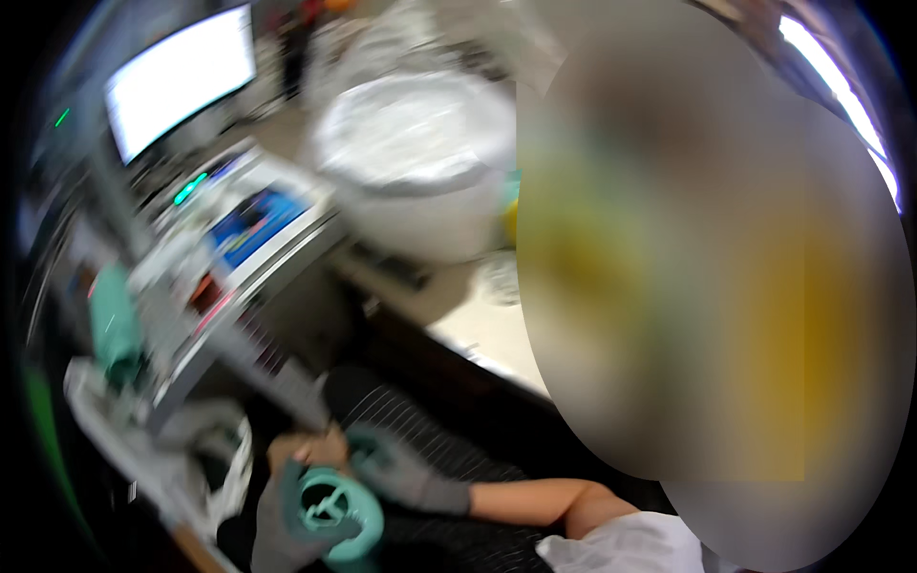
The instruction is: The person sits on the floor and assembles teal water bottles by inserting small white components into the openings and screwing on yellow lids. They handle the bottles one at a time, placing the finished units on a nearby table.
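Both of my hands wear grey gloves, low in the view over my dark striped lap. My left hand (277,525) is closed around a teal round container (368,520), with its thumb across the front rim. Inside the container's open top is a spoked, teal frame. My right hand (401,473) is just beyond the container's rim, to its right, and its fingers are smeared by motion. Close to its fingertips is a tan, skin-coloured shape (320,449), too blurred to make out. I cannot tell whether the right hand grips anything.
A white bin with a plastic liner (411,215) stands ahead. To the left, a desk holds a blue tray (258,229) and clutter, below a bright monitor (181,81). A teal cylindrical thing (115,320) is at far left. A large blur covers the right side.
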A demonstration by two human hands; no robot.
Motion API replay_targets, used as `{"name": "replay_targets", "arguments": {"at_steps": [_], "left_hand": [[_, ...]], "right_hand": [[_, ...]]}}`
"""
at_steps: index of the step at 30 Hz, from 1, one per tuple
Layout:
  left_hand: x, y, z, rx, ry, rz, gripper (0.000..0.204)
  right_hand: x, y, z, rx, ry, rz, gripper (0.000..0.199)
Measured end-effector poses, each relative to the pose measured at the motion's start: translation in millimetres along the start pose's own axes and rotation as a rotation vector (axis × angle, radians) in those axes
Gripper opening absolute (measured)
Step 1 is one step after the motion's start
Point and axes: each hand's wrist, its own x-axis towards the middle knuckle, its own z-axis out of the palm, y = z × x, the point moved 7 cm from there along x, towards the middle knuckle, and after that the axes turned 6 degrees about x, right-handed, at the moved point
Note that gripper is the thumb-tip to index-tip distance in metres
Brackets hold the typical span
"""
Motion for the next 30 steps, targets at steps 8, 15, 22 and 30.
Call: {"name": "replay_targets", "arguments": {"at_steps": [8, 15, 22, 30], "left_hand": [[-36.6, -3.2, 40.2, 0.269, 0.157, -0.119, 0.111], [-47.5, 0.7, 49.5, 0.336, 0.025, -0.25, 0.119], [-45.3, 8.8, 68.9, 0.393, -0.055, -0.176, 0.116], [-112.1, -31.6, 5.7, -0.176, 0.419, -0.234, 0.087]], "right_hand": [[-13.9, -48.6, 68.1, -0.624, -0.828, 0.11, 0.018], [-28.6, -37.6, 82.2, -0.843, -1.23, 0.071, 0.02], [-36.7, -30.3, 84.0, -1.054, -1.447, -0.068, 0.02], [4.9, -133.8, 23.0, -0.671, -0.229, -0.573, 0.028]]}}
